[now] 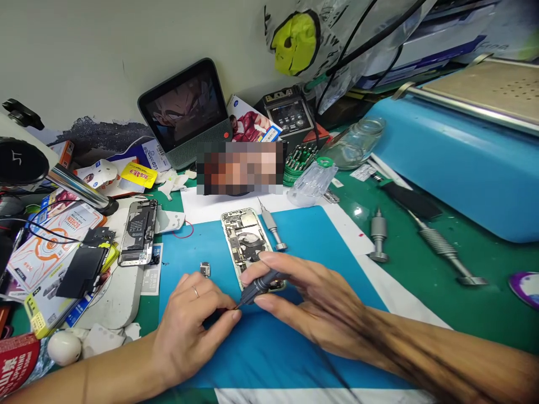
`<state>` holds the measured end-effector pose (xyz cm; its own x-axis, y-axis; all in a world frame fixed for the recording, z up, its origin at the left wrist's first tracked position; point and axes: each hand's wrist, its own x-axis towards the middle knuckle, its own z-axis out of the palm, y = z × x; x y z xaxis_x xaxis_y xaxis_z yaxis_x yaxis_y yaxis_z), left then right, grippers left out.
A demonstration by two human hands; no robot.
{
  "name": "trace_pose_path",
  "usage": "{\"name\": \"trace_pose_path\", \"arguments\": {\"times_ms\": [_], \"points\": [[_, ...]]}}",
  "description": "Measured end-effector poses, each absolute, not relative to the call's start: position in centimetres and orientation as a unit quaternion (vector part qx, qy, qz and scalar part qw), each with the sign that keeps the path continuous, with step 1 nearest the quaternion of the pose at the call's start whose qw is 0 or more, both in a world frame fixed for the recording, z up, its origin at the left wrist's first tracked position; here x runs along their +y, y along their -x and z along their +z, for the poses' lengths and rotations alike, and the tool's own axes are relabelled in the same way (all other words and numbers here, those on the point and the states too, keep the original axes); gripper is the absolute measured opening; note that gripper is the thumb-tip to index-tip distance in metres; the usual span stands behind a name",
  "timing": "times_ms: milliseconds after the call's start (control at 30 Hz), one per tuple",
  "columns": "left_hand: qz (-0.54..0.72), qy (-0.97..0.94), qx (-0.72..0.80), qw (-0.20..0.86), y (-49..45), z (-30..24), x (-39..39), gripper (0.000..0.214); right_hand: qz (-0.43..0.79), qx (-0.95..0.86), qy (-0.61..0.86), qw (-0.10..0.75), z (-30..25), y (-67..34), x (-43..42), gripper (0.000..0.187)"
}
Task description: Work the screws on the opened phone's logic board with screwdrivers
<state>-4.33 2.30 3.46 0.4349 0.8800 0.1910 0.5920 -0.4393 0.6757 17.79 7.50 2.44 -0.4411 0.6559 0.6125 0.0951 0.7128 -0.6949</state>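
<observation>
My right hand (pixel 311 303) is closed around a dark grey screwdriver (pixel 259 287), which points down to the left. Its thin tip ends between the thumb and forefinger of my left hand (pixel 196 322), which are pinched together there. Whether a tiny screw sits at that tip, I cannot tell. Just behind the screwdriver lies an opened phone (pixel 244 238) with its inner boards showing; its lower end is partly covered by my right fingers. A small metal phone part (pixel 205 269) rests on the blue mat (pixel 193 241), beyond my left hand.
A silver screwdriver (pixel 273 224) lies beside the phone. More screwdrivers (pixel 379 235) stand or lie at right. Left are another opened phone (pixel 138 233) and piled boxes (pixel 56 235). Behind are a screen device (pixel 185 112), a bit holder (pixel 300 163) and a glass jar (pixel 356 143).
</observation>
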Motion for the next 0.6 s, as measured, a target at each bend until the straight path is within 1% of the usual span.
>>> {"name": "trace_pose_path", "arguments": {"times_ms": [367,500,600], "points": [[0.274,-0.81,0.444,0.267,4.41,3.39,2.48,0.002,0.294,-0.798,0.231,0.473,2.66,-17.65,7.58,0.056],[0.277,-0.809,0.442,0.272,4.28,3.55,2.51,0.006,0.3,-0.798,0.223,0.472,2.61,-17.65,7.59,0.058],[0.269,-0.809,0.449,0.267,4.21,3.68,2.28,0.018,0.3,-0.792,0.213,0.488,2.23,-17.77,7.56,0.063]]}}
